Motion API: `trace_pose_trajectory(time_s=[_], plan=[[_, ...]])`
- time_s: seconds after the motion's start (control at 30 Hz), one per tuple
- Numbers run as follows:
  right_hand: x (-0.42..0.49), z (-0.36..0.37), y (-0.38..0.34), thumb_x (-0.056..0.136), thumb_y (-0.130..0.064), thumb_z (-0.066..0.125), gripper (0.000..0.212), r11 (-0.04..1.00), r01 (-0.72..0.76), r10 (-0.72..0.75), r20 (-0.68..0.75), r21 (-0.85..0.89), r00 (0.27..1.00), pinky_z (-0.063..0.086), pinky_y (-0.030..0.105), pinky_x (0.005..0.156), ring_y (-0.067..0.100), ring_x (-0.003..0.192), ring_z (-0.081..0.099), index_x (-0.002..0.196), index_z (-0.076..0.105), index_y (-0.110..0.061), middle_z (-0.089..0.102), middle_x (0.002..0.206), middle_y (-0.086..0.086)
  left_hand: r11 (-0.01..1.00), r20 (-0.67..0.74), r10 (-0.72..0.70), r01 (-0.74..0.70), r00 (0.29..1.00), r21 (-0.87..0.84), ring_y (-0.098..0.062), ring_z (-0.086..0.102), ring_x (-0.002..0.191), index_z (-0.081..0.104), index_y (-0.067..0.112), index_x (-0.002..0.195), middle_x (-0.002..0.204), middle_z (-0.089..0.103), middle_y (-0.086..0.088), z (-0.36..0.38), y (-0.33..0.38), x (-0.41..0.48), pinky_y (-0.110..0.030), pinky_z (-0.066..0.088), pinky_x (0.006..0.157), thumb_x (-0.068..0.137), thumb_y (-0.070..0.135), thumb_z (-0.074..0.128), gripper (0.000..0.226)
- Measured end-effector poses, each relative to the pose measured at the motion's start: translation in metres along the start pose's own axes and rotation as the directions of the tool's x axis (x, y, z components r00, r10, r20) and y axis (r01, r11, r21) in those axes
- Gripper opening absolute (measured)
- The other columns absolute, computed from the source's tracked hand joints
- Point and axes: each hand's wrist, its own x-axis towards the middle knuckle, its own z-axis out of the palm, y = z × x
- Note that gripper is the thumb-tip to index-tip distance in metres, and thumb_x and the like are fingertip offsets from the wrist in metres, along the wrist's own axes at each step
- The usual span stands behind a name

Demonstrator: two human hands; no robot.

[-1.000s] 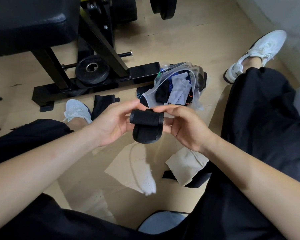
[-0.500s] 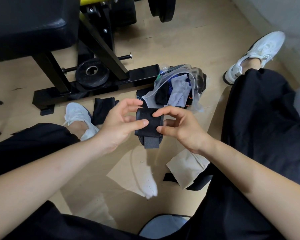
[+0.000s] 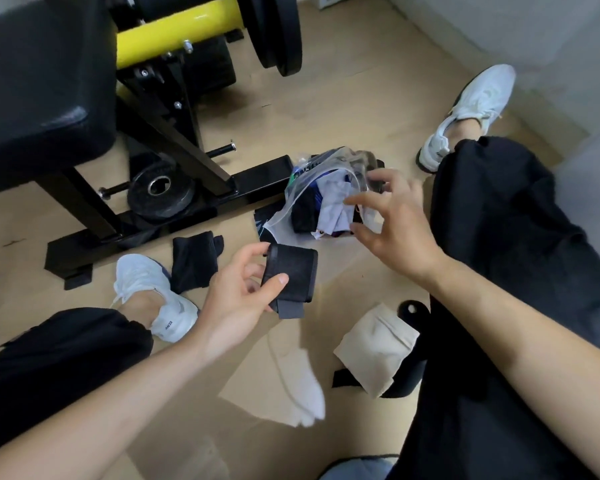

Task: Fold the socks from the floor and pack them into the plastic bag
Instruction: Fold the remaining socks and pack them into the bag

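Folded socks fill the plastic bag [image 3: 292, 201]. The left hand [image 3: 234, 301] pinches a black sock [image 3: 290, 276]. The right hand [image 3: 394, 221] hovers spread and empty over the bag's mouth.

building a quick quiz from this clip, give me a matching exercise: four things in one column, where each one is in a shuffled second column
Things:
1. folded black sock
2. plastic bag
3. beige sock
4. other black sock

Places:
a. on the floor beside the left shoe
b. held in the left hand
c. on the floor beside the right leg
d. on the floor by the bench base, with socks inside

Pairs: 1-b, 2-d, 3-c, 4-a
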Motion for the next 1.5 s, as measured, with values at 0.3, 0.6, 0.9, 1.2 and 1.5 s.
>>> trace_pose_trajectory(time_s=[0.3, 0.6, 0.9, 1.2, 1.5], plan=[[0.017, -0.005, 0.026, 0.090, -0.008, 0.064, 0.052, 0.986, -0.155, 0.152, 0.068, 0.054, 0.986, 0.053, 0.040, 0.085, 0.021, 0.090, 0.063, 0.141, 0.052, -0.015, 0.061, 0.121, 0.005, 0.930, 0.026, 0.226, -0.223, 0.974, 0.292, -0.029, 0.068, 0.065, 0.052, 0.045, 0.117, 0.101, 0.063, 0.020, 0.048, 0.001, 0.048, -0.041, 0.057, 0.074, 0.093, 0.021, 0.068, 0.037], [0.024, -0.009, 0.022, 0.094, -0.006, 0.059, 0.038, 0.994, -0.071, 0.071, 0.008, 0.085, 0.997, 0.054, 0.043, 0.088, 0.021, 0.091, 0.065, 0.131, 0.061, -0.014, 0.065, 0.110, 0.002, 0.749, 0.056, 0.407, -0.369, 0.912, 0.550, -0.028, 0.059, 0.116, 0.056, 0.025, 0.138, 0.133, 0.062, -0.004, 0.109, -0.022, 0.124, -0.041, 0.048, 0.093, 0.099, 0.011, 0.055, 0.042], [0.020, -0.019, 0.023, 0.099, -0.012, 0.054, 0.036, 0.963, -0.151, 0.145, 0.046, 0.222, 0.988, 0.051, 0.023, 0.091, 0.011, 0.097, 0.062, 0.135, 0.059, -0.016, 0.063, 0.118, -0.004, 0.897, -0.082, 0.202, -0.151, 0.976, 0.415, -0.026, 0.052, 0.131, 0.054, 0.023, 0.143, 0.141, 0.057, -0.005, 0.153, -0.045, 0.200, -0.041, 0.044, 0.106, 0.089, 0.016, 0.073, 0.057], [0.024, -0.019, 0.024, 0.097, -0.016, 0.056, 0.039, 0.964, -0.158, 0.145, 0.074, 0.216, 0.987, 0.051, 0.021, 0.090, 0.011, 0.098, 0.062, 0.136, 0.059, -0.019, 0.064, 0.120, -0.003, 0.422, 0.267, 0.545, -0.536, 0.795, 0.731, -0.029, 0.052, 0.124, 0.070, 0.022, 0.121, 0.134, 0.059, -0.005, 0.152, -0.057, 0.214, -0.039, 0.047, 0.095, 0.092, 0.026, 0.040, 0.042], [0.020, -0.024, 0.019, 0.098, -0.017, 0.056, 0.032, 0.952, -0.155, 0.138, 0.083, 0.263, 0.987, 0.055, 0.033, 0.090, 0.014, 0.093, 0.068, 0.128, 0.065, -0.014, 0.068, 0.113, -0.005, 0.455, 0.360, 0.150, -0.388, 0.921, 0.802, -0.030, 0.017, 0.153, 0.028, 0.036, 0.157, 0.169, 0.012, 0.002, 0.144, -0.074, 0.246, -0.049, 0.023, 0.121, 0.100, 0.061, 0.030, 0.062]])
